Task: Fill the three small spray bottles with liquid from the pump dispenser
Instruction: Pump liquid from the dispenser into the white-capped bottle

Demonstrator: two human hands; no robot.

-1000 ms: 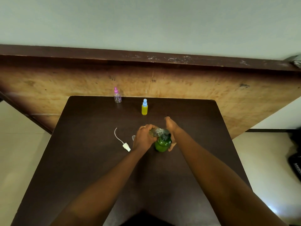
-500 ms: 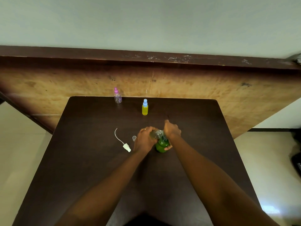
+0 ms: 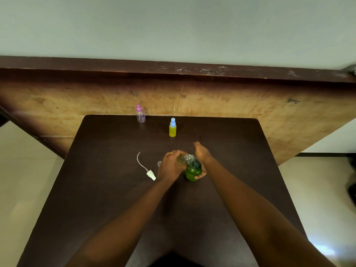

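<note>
A green pump dispenser stands mid-table. My left hand grips a small clear spray bottle, uncapped and tilted, with its mouth at the pump's nozzle; a little yellowish liquid shows inside. My right hand lies over the pump head, fingers stretched forward and thumb against the green body. A yellow-filled spray bottle with a blue cap stands behind the hands. A clear spray bottle with a pink cap stands at the table's far edge.
A white spray head with its dip tube lies left of my left hand, beside a small clear cap. The dark table ends against a wooden panel. Pale floor lies on both sides.
My right hand pressed down on the pump head half a second ago and has lifted again, fingers stretched out. My left hand keeps the small bottle at the nozzle.
</note>
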